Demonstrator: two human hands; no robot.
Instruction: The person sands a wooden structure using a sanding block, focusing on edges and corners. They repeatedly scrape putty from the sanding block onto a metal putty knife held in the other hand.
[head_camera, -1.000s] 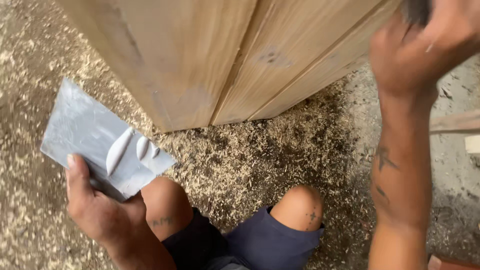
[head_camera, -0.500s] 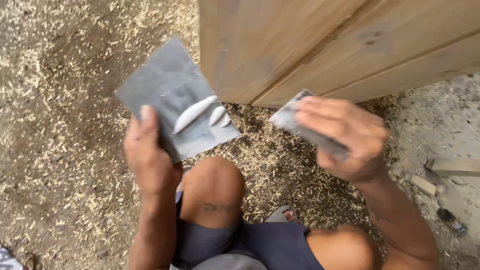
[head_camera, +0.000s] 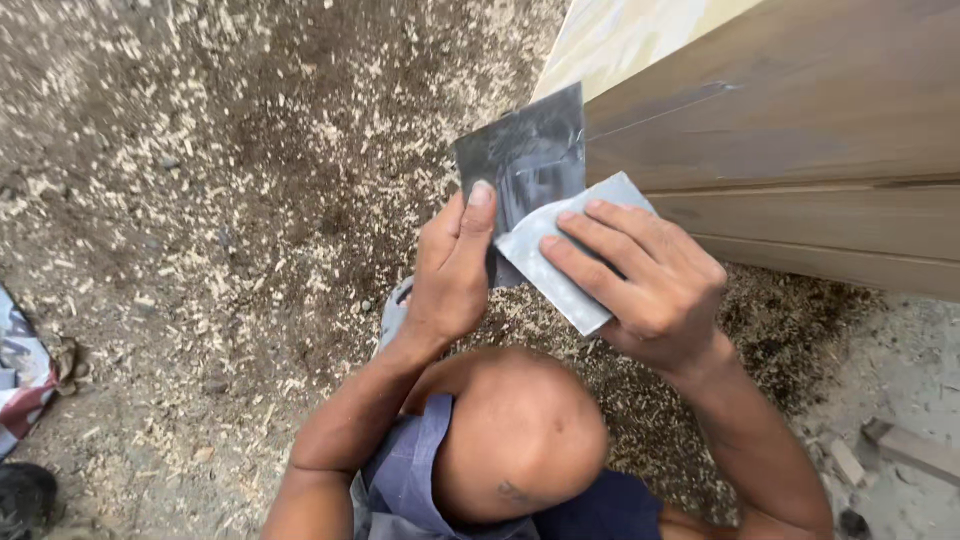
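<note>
At nine o'clock, on the sawdust-strewn ground (head_camera: 200, 200), a striped cloth (head_camera: 20, 380) pokes in from the frame's edge, with a dark shoe (head_camera: 25, 500) below it at eight. Moving toward centre, the left hand (head_camera: 450, 270) is closed on a dark grey sheet (head_camera: 530, 150), thumb pressed flat on its face; the sheet rises toward twelve, its long side pointing up and slightly right. Just right of it, the right hand (head_camera: 640, 290) is clamped on a paler grey sheet (head_camera: 560, 265), fingers spread across it. This pale sheet overlaps the dark sheet's lower edge, its long axis running from ten to four. Both hands sit equally close; the sheets touch. From one to three o'clock stand wooden boards (head_camera: 800, 130), touching the dark sheet's right edge. A bare knee (head_camera: 520, 430) fills six. No labels visible.
</note>
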